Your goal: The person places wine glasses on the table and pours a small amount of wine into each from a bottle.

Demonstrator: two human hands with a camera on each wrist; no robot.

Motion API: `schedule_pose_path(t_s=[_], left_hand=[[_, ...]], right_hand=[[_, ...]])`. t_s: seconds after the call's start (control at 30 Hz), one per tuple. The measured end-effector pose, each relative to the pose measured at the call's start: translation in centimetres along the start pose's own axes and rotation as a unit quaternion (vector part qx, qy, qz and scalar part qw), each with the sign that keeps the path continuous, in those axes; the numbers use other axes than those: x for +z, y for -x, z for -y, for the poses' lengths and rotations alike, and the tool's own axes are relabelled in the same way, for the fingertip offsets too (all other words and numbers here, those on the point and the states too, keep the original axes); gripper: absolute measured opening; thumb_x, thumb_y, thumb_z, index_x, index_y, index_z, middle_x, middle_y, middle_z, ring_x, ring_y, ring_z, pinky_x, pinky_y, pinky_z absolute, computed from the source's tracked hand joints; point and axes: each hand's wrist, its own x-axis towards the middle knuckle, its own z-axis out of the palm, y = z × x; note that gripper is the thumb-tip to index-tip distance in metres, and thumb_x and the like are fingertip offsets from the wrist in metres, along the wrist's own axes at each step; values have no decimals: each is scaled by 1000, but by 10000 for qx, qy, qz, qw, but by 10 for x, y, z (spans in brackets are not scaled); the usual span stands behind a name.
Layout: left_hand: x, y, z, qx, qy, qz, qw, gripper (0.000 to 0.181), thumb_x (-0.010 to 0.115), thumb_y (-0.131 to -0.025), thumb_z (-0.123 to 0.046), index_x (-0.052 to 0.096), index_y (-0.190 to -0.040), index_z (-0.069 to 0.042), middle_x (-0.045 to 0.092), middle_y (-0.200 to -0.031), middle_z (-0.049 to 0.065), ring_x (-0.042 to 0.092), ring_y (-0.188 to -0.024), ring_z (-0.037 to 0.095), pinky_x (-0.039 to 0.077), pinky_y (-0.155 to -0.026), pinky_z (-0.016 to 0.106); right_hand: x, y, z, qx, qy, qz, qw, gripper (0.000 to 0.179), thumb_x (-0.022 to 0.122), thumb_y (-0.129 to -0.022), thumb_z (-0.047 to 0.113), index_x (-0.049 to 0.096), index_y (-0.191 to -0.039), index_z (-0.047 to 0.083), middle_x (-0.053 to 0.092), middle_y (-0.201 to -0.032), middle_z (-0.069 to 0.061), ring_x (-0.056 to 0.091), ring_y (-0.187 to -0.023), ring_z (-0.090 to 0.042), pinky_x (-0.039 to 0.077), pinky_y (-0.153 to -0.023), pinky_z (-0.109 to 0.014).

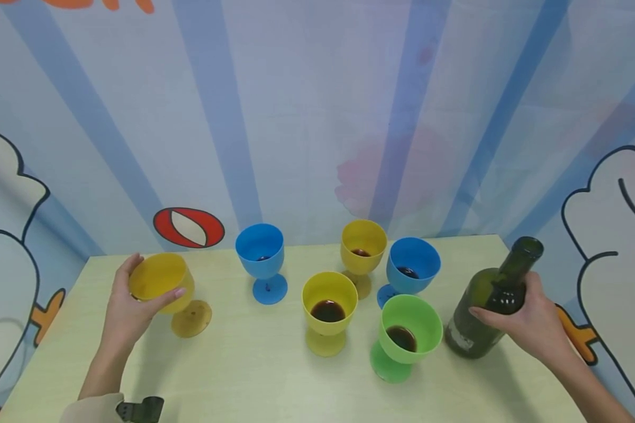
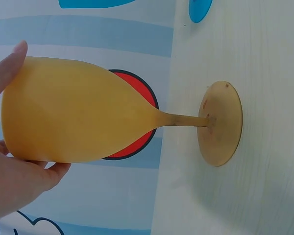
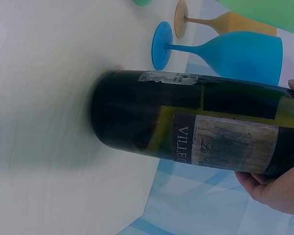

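My left hand grips a yellow goblet round its bowl near the rim; no liquid shows inside. In the left wrist view its stem and round foot are at the tabletop. My right hand holds a dark green wine bottle round its upper body, neck up. Its worn label faces the right wrist camera. Whether the bottle's base touches the table cannot be told. Closest to the bottle are a green goblet and a blue goblet, both with dark liquid.
Another blue goblet, a yellow goblet at the back and a yellow goblet in front also hold dark liquid. The pale table ends at a striped cloth backdrop.
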Motion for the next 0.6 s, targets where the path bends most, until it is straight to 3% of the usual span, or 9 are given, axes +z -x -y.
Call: schedule_pose_path(t_s=[0.2, 0.27, 0.33, 0.5, 0.53, 0.6], left_hand=[[1, -2, 2, -29, -9, -17, 10000, 97, 72, -79, -28, 4, -147, -9, 17, -147, 17, 24, -126, 40, 26, -100, 57], [2, -7, 12, -23, 2, -50, 10000, 98, 73, -78, -29, 5, -147, -12, 18, -147, 14, 24, -126, 38, 26, -100, 57], [4, -18, 37, 41, -31, -107, 9999, 99, 73, -77, -32, 6, -147, -18, 18, -148, 10, 24, -127, 36, 27, -101, 55], [13, -63, 134, 312, -349, -432, 9980, 98, 74, -72, -43, 8, -144, -38, 19, -148, -9, 27, -128, 27, 30, -98, 55], [14, -68, 145, 325, -441, -494, 9973, 98, 74, -71, -45, 7, -143, -40, 20, -147, -12, 28, -127, 24, 32, -98, 54], [14, -68, 144, 313, -342, -494, 9977, 98, 75, -71, -43, 8, -144, -39, 20, -147, -10, 27, -128, 26, 30, -98, 56]], right_hand=[[-1, 0, 0, 87, -42, 79, 9999, 94, 75, -73, 37, 17, -131, -8, 47, -107, -34, 53, -87, -43, 43, -56, -35], [-2, 0, 0, 118, -36, 90, 9999, 94, 75, -73, 38, 16, -131, -8, 47, -108, -35, 53, -87, -43, 43, -56, -35], [-2, 0, 0, 106, -29, 73, 9999, 95, 75, -73, 37, 17, -131, -8, 47, -107, -35, 53, -87, -43, 43, -56, -35], [-1, 1, 0, 35, -42, 41, 10000, 94, 76, -73, 36, 17, -131, -8, 47, -107, -35, 53, -87, -43, 43, -56, -35], [-1, 1, 0, 34, -56, 55, 10000, 94, 76, -73, 36, 17, -131, -8, 47, -107, -35, 53, -87, -43, 43, -56, -35], [-1, 1, -1, 38, -75, 74, 9999, 94, 76, -73, 36, 16, -132, -8, 47, -108, -34, 53, -87, -43, 43, -56, -35]])
